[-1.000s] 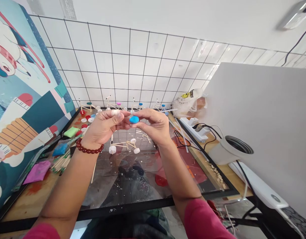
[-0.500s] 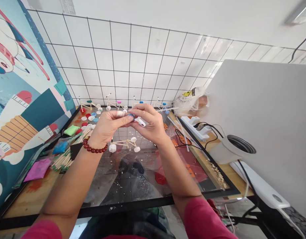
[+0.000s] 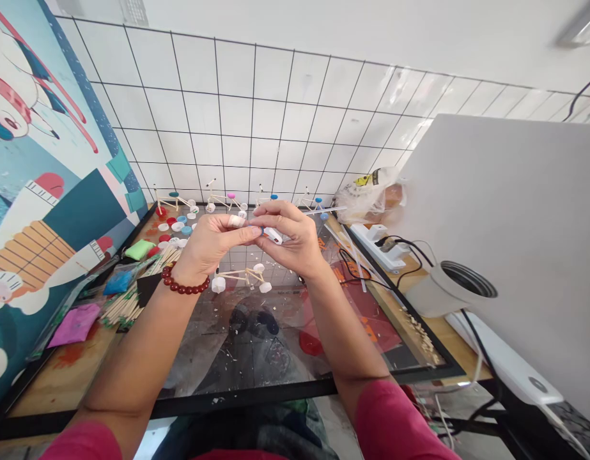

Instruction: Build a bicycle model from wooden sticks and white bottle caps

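Observation:
My left hand, with a red bead bracelet at the wrist and a white wrap on one finger, is closed in a pinch on a small blue piece, perhaps clay. Against it are the fingertips of my right hand, also closed on the piece. A white object shows between the right thumb and fingers; its kind is unclear. Below the hands, a small matchstick frame with white wheel-like caps lies on the glass tabletop.
Stick models with a pink top and other colours stand along the back. Left are bottle caps, matchsticks, green clay and a purple packet. Right are a power strip and cables.
The blue piece has shifted slightly right and turned between the fingertips, showing less of its surface. Both hands stay close together over the table.

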Demonstrator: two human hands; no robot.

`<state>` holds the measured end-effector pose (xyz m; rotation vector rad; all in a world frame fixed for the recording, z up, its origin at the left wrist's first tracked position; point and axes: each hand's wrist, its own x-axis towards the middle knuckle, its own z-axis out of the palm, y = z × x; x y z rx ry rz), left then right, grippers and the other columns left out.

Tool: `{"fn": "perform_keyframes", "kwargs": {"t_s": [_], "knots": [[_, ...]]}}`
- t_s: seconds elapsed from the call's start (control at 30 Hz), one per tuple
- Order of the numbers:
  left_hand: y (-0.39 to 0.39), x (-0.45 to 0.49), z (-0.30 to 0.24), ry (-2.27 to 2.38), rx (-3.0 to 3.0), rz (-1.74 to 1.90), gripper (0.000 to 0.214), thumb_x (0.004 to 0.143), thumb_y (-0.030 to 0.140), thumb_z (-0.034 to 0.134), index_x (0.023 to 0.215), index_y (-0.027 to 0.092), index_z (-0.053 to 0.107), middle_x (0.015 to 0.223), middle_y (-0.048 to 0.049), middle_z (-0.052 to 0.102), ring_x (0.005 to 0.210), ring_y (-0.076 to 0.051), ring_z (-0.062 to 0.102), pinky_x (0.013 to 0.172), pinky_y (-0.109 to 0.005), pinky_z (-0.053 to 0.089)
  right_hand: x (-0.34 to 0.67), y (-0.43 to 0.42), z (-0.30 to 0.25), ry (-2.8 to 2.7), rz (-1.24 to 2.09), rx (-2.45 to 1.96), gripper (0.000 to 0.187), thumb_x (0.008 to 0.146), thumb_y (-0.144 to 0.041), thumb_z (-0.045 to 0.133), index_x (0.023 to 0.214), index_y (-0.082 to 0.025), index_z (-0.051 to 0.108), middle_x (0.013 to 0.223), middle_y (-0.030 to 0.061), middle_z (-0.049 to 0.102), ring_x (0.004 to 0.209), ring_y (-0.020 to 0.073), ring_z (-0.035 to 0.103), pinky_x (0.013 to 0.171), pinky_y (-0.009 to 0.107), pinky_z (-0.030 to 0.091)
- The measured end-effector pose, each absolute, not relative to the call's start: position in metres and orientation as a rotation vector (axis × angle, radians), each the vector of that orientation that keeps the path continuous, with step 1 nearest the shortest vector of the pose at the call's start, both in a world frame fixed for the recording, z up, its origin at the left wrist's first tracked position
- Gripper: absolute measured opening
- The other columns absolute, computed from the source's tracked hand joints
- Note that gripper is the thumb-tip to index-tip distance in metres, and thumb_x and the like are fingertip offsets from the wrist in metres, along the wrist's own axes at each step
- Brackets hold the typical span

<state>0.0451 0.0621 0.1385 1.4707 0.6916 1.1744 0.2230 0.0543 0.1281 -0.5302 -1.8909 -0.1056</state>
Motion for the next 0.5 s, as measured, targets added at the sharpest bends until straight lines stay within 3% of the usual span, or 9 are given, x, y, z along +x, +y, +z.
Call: {"fn": "perform_keyframes", "kwargs": {"t_s": [0.23, 0.37, 0.5], "knots": [[0.062, 0.034, 0.146, 0.585, 1.431, 1.052, 0.032, 0.068, 0.043, 0.087, 0.09, 0.022, 0.081, 0.087, -0.0053, 0.078, 0.077, -0.016, 0.071, 0.077, -0.032, 0.058, 0.225, 0.053, 0.131, -1.816, -0.11, -0.548, 0.014, 0.089, -0.028, 0.068, 0.103, -0.026, 0.069, 0.102, 0.0037, 0.069, 0.097, 0.0168, 0.067, 0.085, 0.035, 0.057], [0.066, 0.026, 0.149, 0.598, 1.38, 1.027, 0.03, 0.073, 0.049, 0.082, 0.085, 0.021, 0.081, 0.082, -0.0056, 0.078, 0.076, -0.016, 0.071, 0.076, -0.031, 0.059, 0.226, 0.053, 0.132, -1.817, -0.105, -0.542, 0.016, 0.088, -0.03, 0.071, 0.104, -0.027, 0.069, 0.102, 0.0032, 0.069, 0.094, 0.0164, 0.066, 0.08, 0.034, 0.058], [0.063, 0.03, 0.148, 0.619, 1.472, 1.04, 0.026, 0.07, 0.043, 0.085, 0.082, 0.021, 0.081, 0.08, -0.0039, 0.077, 0.074, -0.015, 0.07, 0.074, -0.028, 0.058, 0.223, 0.054, 0.129, -1.85, -0.121, -0.516, 0.016, 0.09, -0.026, 0.068, 0.106, -0.026, 0.07, 0.105, 0.0044, 0.067, 0.095, 0.0159, 0.066, 0.079, 0.032, 0.059]]}}
